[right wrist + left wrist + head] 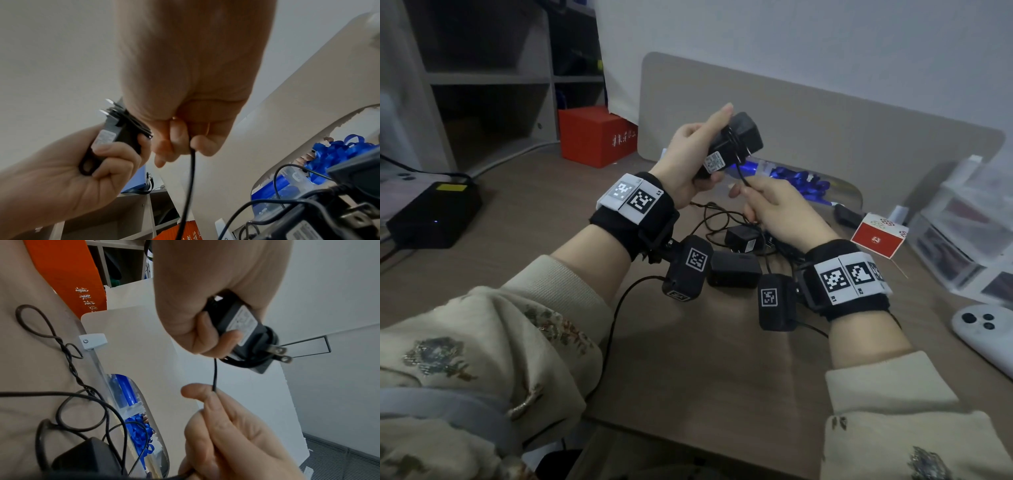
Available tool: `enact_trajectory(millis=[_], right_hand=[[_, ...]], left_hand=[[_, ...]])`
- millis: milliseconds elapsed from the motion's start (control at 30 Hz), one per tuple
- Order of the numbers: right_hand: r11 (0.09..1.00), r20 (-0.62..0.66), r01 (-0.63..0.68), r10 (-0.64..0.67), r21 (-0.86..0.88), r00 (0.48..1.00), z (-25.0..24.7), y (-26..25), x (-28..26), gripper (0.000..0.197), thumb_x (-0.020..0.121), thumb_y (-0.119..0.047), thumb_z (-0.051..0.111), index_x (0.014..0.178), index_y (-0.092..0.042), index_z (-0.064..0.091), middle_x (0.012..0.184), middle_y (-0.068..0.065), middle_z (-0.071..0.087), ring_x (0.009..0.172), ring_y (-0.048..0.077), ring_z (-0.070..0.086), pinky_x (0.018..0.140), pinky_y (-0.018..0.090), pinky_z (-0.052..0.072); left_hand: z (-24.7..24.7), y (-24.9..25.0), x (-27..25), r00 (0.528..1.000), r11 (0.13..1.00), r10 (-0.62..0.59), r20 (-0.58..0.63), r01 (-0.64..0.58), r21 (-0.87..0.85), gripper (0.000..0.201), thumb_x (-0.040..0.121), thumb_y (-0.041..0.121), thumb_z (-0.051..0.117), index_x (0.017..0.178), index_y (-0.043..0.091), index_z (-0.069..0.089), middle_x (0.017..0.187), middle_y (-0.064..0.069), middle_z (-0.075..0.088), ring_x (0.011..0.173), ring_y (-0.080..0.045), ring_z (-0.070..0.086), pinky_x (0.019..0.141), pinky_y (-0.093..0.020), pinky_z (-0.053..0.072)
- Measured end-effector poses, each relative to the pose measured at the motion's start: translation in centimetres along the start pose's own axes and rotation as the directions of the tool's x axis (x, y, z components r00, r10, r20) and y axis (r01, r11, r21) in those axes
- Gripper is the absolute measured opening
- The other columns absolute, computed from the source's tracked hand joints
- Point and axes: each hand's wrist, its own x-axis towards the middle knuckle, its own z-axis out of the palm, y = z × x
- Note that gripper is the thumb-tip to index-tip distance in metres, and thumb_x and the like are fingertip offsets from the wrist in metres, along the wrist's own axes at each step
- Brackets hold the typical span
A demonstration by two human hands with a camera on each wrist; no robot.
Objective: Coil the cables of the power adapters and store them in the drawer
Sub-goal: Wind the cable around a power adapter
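Observation:
My left hand [695, 154] grips a black power adapter [736, 140] raised above the desk, prongs pointing right, with several turns of its thin black cable [214, 374] wound round the body. Just below it, my right hand [767, 202] pinches that cable between thumb and fingers; the cable runs taut up to the adapter [244, 327]. From the right wrist view the cable [190, 170] hangs down from the curled fingers [180, 138]. Two more black adapters [744, 236] [734, 274] lie on the desk under my wrists among tangled cables [719, 219].
A beige divider panel [825, 120] stands behind the hands, with a bag of blue ribbon [798, 178] at its foot. A red box [595, 135] and a black device [434, 214] sit at the left. Clear plastic drawers [969, 233], a small red carton [878, 236] and a white controller [986, 332] are at the right.

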Motion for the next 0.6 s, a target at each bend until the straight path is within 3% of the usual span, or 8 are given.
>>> enact_trajectory(millis=[133, 233, 367, 467, 533, 600], right_hand=[[0.999, 0.066, 0.007, -0.004, -0.037, 0.998, -0.1, -0.6, -0.1, 0.023, 0.104, -0.022, 0.041, 0.099, -0.029, 0.062, 0.06, -0.008, 0.047, 0.053, 0.001, 0.042, 0.059, 0.025, 0.037], [0.996, 0.082, 0.009, -0.002, -0.087, 0.997, -0.3, -1.0, -0.2, 0.023, 0.103, -0.025, 0.044, 0.107, -0.025, 0.066, 0.06, -0.011, 0.048, 0.056, 0.002, 0.045, 0.06, 0.024, 0.037], [0.987, 0.049, 0.028, -0.021, -0.155, 0.999, -0.5, -1.2, -0.1, 0.025, 0.102, -0.025, 0.048, 0.113, -0.021, 0.07, 0.056, -0.028, 0.055, 0.059, -0.014, 0.049, 0.062, 0.018, 0.034], [0.976, -0.018, 0.009, -0.013, -0.215, 1.0, -0.6, -0.9, 0.0, 0.024, 0.101, -0.029, 0.048, 0.111, -0.027, 0.07, 0.082, -0.017, 0.064, 0.076, 0.0, 0.054, 0.074, 0.029, 0.042], [0.967, -0.064, -0.012, -0.005, -0.255, 0.998, -0.8, -0.7, 0.0, 0.023, 0.101, -0.029, 0.047, 0.104, -0.029, 0.07, 0.083, -0.006, 0.064, 0.066, 0.007, 0.05, 0.064, 0.029, 0.039], [0.961, -0.081, -0.031, 0.009, -0.274, 0.997, -0.9, -0.6, -0.1, 0.022, 0.1, -0.029, 0.047, 0.1, -0.029, 0.07, 0.075, -0.006, 0.06, 0.057, 0.007, 0.043, 0.056, 0.028, 0.032]], left_hand=[[-0.2, -0.4, 0.4, 0.981, 1.0, -0.006, -0.193, 0.001, -0.024, 0.063, 0.09, 0.05, 0.064, 0.123, -0.001, 0.049, 0.082, -0.008, 0.06, 0.044, -0.013, 0.048, 0.037, -0.019, 0.034], [-0.2, -0.6, 0.6, 0.957, 1.0, 0.015, -0.289, -0.007, 0.028, 0.062, 0.089, 0.05, 0.066, 0.128, 0.01, 0.041, 0.098, -0.01, 0.059, 0.043, -0.012, 0.049, 0.038, -0.017, 0.036], [-0.3, -1.2, 0.6, 0.952, 0.982, 0.064, -0.3, -0.007, 0.189, 0.052, 0.089, 0.049, 0.065, 0.122, 0.019, 0.038, 0.091, -0.003, 0.058, 0.051, -0.015, 0.049, 0.044, -0.022, 0.039], [-0.5, -1.7, 0.6, 0.948, 0.961, 0.118, -0.296, -0.034, 0.275, 0.05, 0.089, 0.047, 0.066, 0.121, 0.019, 0.04, 0.088, -0.003, 0.059, 0.052, -0.015, 0.048, 0.042, -0.022, 0.038], [-0.6, -1.7, 0.7, 0.948, 0.96, 0.116, -0.298, -0.03, 0.278, 0.048, 0.089, 0.047, 0.066, 0.119, 0.019, 0.041, 0.088, -0.004, 0.06, 0.051, -0.016, 0.048, 0.042, -0.022, 0.038], [-0.7, -1.7, 0.8, 0.949, 0.964, 0.097, -0.299, -0.014, 0.266, 0.047, 0.088, 0.048, 0.066, 0.117, 0.019, 0.042, 0.089, -0.005, 0.06, 0.052, -0.017, 0.048, 0.043, -0.023, 0.038]])
